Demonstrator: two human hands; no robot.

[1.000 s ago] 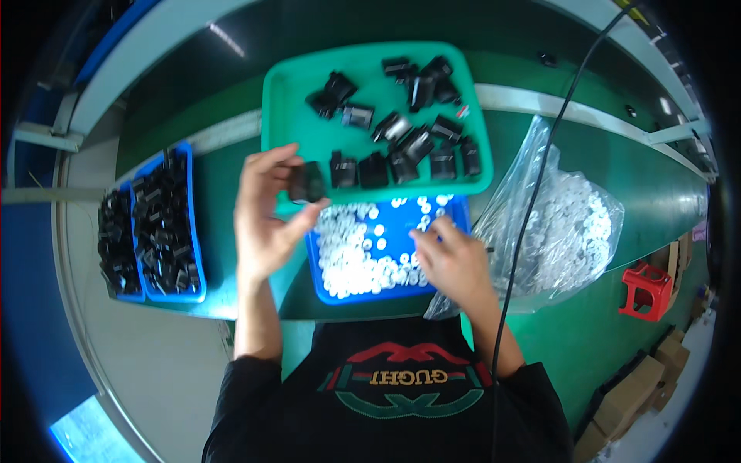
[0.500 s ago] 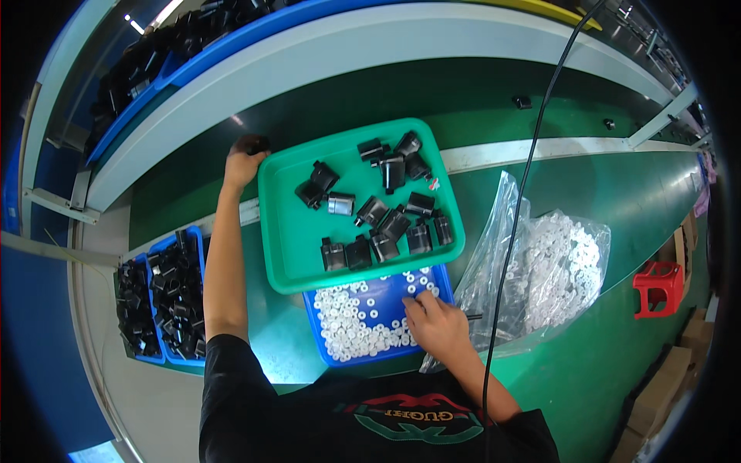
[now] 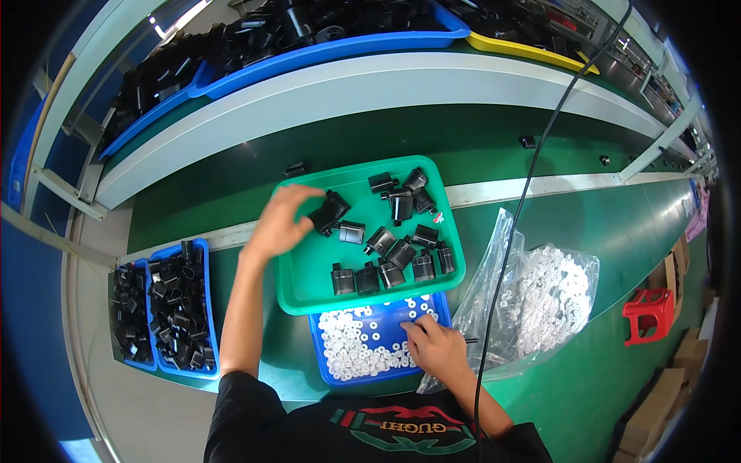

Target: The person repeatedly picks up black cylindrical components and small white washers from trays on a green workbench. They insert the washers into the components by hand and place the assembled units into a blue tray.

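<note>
A green tray holds several black block-shaped parts with short necks. My left hand reaches over its left rim, thumb and fingers apart on either side of a black part near the left side; whether the fingertips touch it I cannot tell. Under the tray's near edge, partly covered, sits a blue tray of small white rings. My right hand is at that tray's right side, fingers closed on a thin dark rod whose end sticks out to the right; its tip is hidden.
A clear bag of white rings lies to the right, with a black cable hanging across. Blue bins of black parts stand at left. One black part lies beyond the green tray. A red stool is far right.
My left hand has come from beyond the green tray's far left corner to over its left side. A black part now shows where that hand was. The whole view has shifted slightly.
</note>
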